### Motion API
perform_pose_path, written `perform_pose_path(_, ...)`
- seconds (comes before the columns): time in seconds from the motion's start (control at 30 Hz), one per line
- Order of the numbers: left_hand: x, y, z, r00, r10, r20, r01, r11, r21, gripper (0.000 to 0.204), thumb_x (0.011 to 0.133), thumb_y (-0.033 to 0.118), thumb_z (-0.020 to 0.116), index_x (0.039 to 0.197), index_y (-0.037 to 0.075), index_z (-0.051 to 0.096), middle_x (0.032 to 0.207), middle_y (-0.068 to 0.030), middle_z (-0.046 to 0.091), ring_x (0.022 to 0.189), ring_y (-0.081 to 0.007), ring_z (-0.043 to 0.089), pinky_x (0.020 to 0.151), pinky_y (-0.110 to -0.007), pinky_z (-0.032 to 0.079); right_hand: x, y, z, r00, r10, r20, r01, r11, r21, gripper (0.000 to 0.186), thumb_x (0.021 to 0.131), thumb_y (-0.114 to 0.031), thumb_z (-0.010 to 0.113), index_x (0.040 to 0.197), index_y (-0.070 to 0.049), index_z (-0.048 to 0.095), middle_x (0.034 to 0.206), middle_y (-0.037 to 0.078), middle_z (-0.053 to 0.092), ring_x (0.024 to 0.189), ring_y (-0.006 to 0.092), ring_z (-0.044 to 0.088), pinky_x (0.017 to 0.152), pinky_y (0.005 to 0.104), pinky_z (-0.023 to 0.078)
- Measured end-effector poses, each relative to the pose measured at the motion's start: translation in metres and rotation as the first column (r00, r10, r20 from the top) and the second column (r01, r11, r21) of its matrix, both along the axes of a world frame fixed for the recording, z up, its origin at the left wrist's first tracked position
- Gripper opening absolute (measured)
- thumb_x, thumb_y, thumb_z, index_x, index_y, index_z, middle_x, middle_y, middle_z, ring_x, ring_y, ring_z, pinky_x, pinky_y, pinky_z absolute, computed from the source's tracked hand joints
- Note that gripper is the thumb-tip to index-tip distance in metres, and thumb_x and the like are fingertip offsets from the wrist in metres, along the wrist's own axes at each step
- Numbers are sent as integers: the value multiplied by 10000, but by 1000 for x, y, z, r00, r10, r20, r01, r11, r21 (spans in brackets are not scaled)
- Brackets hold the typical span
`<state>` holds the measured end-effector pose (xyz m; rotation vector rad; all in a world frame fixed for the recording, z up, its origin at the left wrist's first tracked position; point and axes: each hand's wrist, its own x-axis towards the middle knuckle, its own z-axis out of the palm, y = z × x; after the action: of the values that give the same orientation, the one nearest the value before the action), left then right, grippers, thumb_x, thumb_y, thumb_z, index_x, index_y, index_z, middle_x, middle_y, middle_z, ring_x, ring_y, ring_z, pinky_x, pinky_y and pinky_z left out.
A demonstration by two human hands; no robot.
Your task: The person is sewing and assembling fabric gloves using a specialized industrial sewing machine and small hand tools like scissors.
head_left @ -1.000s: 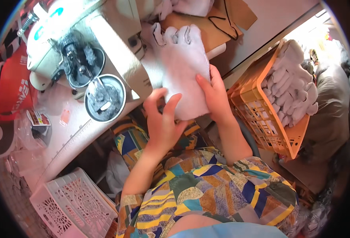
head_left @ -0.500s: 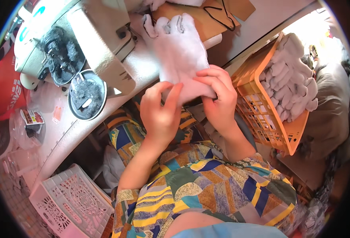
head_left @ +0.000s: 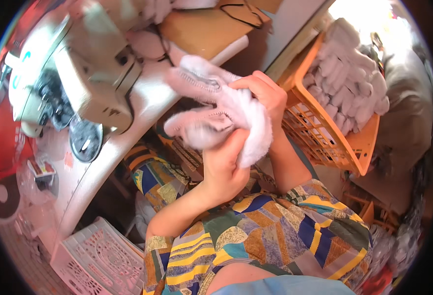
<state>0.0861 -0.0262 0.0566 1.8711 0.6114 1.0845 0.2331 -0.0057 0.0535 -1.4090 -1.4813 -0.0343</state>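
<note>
Tabletop (head_left: 106, 160), pale and shiny, curves along the left of the room, with a cream sewing machine (head_left: 91, 73) standing on it and a small dark dish (head_left: 86, 141) of grey fluff near its front edge. Brown cardboard (head_left: 201, 32) lies toward the far end, and a red bag (head_left: 5, 142) sits at the far left. Below the edge stands a pinkish crate (head_left: 103, 253) with patterned holes. To the right, an orange basket (head_left: 332, 139) leans, loaded with white gloves (head_left: 341, 88).

A white glove (head_left: 251, 113) is held up above the lap, between the table edge and the basket, apart from both. The left hand (head_left: 223, 167) is closed on its lower part, thumb against the cloth. The right hand (head_left: 268, 96) grips the upper side with bent fingers.

The left fingertips are hidden behind the glove, and part of the right hand is covered by it too. The glove's lower finger is blurred. Glare washes out the upper right, the crate's lower end is cut off, and the space under the table is too dark to make out.
</note>
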Motion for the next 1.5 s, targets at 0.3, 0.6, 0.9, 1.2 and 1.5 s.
perform_pose_path(0.3, -4, 20, -24, 837, 542, 74, -530, 769, 357, 263, 719, -47, 705, 927, -17, 548, 845, -59, 547, 729, -158, 541, 658, -295, 471, -12, -9, 2, 1000, 14, 2, -14, 941, 339, 301, 658, -52, 681, 927, -13, 553, 870, 138, 525, 794, 312, 571, 671, 372, 491)
perform_pose_path(0.6, -6, 21, -3, 866, 484, 128, -461, 674, 577, 246, 672, -17, 709, 905, -14, 630, 1023, -145, 612, 960, -314, 593, 866, -407, 471, -9, -21, -8, 996, -40, 80, 17, 963, 269, 289, 653, -41, 665, 940, -21, 633, 810, 108, 516, 759, 297, 557, 656, 374, 474)
perform_pose_path(0.9, -30, -41, -11, 946, 323, -8, -322, 939, -121, 174, 767, -84, 538, 927, -30, 580, 837, -74, 593, 796, -170, 575, 773, -259, 454, -18, -23, -29, 992, 122, -35, -116, 983, 140, 283, 604, -70, 713, 880, -29, 667, 858, 90, 595, 799, 278, 580, 693, 343, 489)
perform_pose_path(1.2, -81, -42, 9, 619, 301, 725, 645, 331, -688, 425, 926, 142, 388, 1282, -79, 460, 1265, -238, 546, 1161, -337, 557, 1031, -461, 421, -36, -59, -19, -185, 261, -948, -849, 444, 287, 295, 805, 2, 666, 1076, -52, 563, 962, 40, 647, 901, 103, 621, 814, 255, 505)
perform_pose_path(1.5, -101, -28, -13, 551, 417, 723, 707, 228, -670, 409, 945, 153, 400, 1265, -94, 466, 1234, -248, 565, 1132, -351, 578, 1013, -466, 449, -66, -49, -44, -676, 54, -735, -698, 271, 662, 373, 901, -220, 628, 1183, -69, 435, 1166, 119, 541, 1092, 182, 561, 918, 326, 478)
